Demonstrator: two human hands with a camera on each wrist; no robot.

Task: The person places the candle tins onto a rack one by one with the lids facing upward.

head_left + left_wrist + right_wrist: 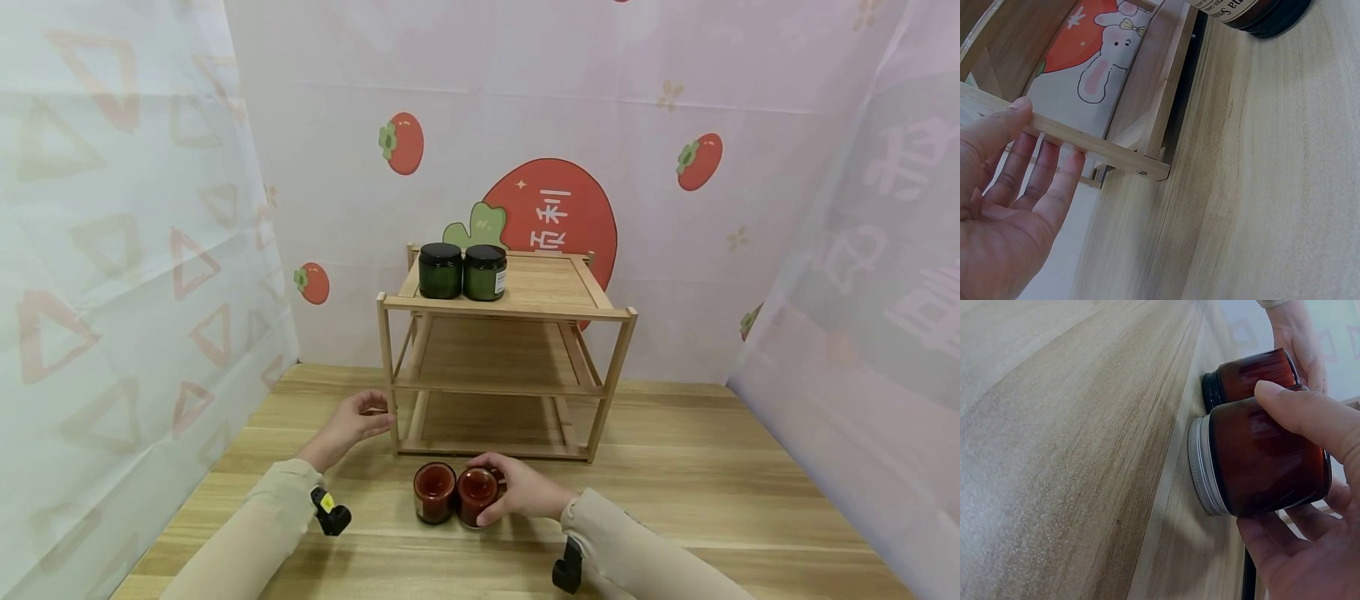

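Observation:
On the left, my left hand [348,427] is at the front left post of a three-tier wooden shelf rack [510,310]. The left wrist view shows its thumb on one side of that post [1094,145] and its fingertips on the other. My right hand [528,492] grips an amber glass jar [1266,459] between thumb and fingers, its silver lid [1205,465] facing down close over the table. Right beside it stands a second amber jar [435,493], also upside down, with a black lid [1211,392] and a label.
Two dark green jars [440,275] with black lids stand side by side on the rack's top tier, at its left. Behind the wooden table [690,467] hangs a printed cloth backdrop [330,167], with cloth sides left and right.

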